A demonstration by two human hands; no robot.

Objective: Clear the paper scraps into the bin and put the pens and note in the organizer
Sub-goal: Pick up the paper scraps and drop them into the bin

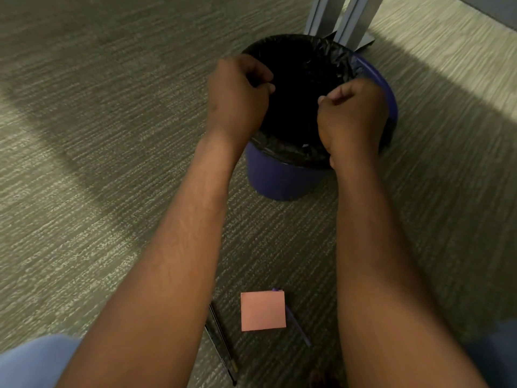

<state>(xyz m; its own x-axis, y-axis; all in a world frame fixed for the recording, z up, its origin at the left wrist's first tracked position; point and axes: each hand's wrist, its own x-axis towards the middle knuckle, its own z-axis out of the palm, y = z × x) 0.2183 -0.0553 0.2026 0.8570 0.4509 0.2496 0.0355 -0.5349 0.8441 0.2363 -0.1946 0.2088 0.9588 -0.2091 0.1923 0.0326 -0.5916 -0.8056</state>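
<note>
Left hand (237,93) and right hand (353,116) hover fisted over the bin (282,177).

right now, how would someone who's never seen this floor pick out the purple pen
Start at the blue bin with the black liner on the carpet, then come toward the person to the pink note. The purple pen pokes out from under the note's right edge, unlike the black pen lying uncovered to its left.

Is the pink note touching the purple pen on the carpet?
Touching. In the head view the pink note lies over the purple pen: the pen's tip pokes out past the note's top right corner and its barrel runs out from under the right edge.
</note>
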